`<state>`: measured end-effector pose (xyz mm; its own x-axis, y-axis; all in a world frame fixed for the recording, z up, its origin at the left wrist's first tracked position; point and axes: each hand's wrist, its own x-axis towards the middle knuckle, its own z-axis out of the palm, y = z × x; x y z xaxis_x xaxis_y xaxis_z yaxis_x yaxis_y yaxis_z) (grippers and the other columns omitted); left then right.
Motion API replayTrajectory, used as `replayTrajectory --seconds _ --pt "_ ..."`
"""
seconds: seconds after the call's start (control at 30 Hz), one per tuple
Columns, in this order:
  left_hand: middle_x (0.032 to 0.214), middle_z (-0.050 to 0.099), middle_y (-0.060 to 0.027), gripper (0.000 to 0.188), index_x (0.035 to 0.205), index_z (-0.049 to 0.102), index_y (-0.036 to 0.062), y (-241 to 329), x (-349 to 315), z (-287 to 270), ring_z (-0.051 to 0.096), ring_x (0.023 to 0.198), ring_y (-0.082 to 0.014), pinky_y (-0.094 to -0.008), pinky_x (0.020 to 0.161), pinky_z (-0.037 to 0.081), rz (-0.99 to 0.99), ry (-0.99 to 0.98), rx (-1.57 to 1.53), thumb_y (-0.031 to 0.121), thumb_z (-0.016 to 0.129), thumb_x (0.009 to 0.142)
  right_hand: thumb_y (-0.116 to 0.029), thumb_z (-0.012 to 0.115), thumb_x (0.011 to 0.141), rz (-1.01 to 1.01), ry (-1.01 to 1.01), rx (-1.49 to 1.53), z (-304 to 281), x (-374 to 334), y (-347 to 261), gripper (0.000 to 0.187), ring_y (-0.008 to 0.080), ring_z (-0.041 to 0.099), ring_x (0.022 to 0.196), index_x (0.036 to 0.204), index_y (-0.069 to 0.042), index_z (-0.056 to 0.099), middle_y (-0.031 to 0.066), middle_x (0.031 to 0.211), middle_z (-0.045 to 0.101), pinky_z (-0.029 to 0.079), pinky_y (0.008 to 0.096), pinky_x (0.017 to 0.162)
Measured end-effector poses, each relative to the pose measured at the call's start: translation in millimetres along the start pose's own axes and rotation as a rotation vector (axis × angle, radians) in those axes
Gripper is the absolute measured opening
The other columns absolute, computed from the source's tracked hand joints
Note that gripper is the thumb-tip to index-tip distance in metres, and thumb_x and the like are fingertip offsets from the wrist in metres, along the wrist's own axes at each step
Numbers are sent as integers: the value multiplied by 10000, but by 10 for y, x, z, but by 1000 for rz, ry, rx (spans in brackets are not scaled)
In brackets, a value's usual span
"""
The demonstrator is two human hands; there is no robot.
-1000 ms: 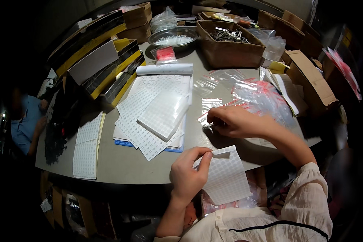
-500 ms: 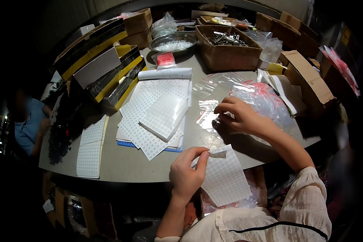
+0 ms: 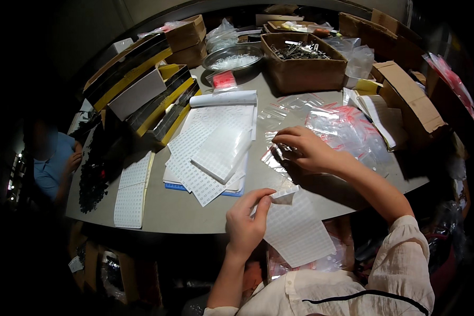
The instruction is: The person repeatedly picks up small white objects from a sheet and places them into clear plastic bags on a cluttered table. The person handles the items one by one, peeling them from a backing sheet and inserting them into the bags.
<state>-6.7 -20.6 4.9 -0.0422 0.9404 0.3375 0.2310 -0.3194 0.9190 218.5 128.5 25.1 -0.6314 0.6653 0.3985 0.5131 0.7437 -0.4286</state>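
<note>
Near the table's front edge, my left hand [image 3: 247, 224] pinches a white label sheet [image 3: 296, 231] by its upper left corner. The sheet's top strip curls up, and the rest slopes down over my lap. Farther up and to the right, my right hand [image 3: 308, 150] is over several small clear zip bags [image 3: 271, 158] lying on the table. Its fingers are bent and close together, with the tips down at the bags; shadow hides whether anything is between them. Beside it on the right spreads a heap of clear zip bags with red seals [image 3: 345, 129].
Left of my hands, label sheets [image 3: 208, 192] and a clear-wrapped stack [image 3: 221, 155] lie on a notepad [image 3: 224, 98]. Behind stand a metal bowl [image 3: 233, 57] and a carton of metal parts [image 3: 303, 73]. Black pieces [image 3: 94, 179] lie far left, near another person [image 3: 55, 163].
The top strip of the label sheet has curled up more at my left hand. My right hand has shifted slightly left over the bags. The whole view has swung a little left.
</note>
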Motion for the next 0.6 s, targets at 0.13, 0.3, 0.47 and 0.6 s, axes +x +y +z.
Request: replayTrajectory --seconds 0.13,0.3,0.47,0.6 --pt "984 746 -61 159 1087 737 -21 -42 -4 -55 685 910 -138 -272 832 520 -81 60 -308 97 652 1023 -94 740 886 -68 166 145 6 -71 76 316 351 674 1046 1186 -3 698 165 1168 686 559 408 881" --pt "998 730 -51 190 1174 698 -33 -51 -5 -90 657 897 -102 -244 823 505 -167 153 -511 70 641 1025 -303 756 943 276 -262 853 -328 -157 -433 405 137 644 851 1230 -22 708 84 1047 715 527 308 754" --pt "992 722 -72 276 1257 654 -49 167 111 -110 655 891 -101 -228 801 510 -180 135 -533 30 663 993 -248 766 945 157 -348 689 -410 -247 -476 293 101 562 717 1128 -20 755 16 763 655 474 304 651" --pt "1045 725 -112 388 1302 598 -73 282 105 -293 671 919 -147 -288 804 518 -120 147 -407 44 702 947 -149 758 955 326 -250 992 -658 -207 -440 224 -9 481 656 1117 5 774 -75 760 617 348 203 546"
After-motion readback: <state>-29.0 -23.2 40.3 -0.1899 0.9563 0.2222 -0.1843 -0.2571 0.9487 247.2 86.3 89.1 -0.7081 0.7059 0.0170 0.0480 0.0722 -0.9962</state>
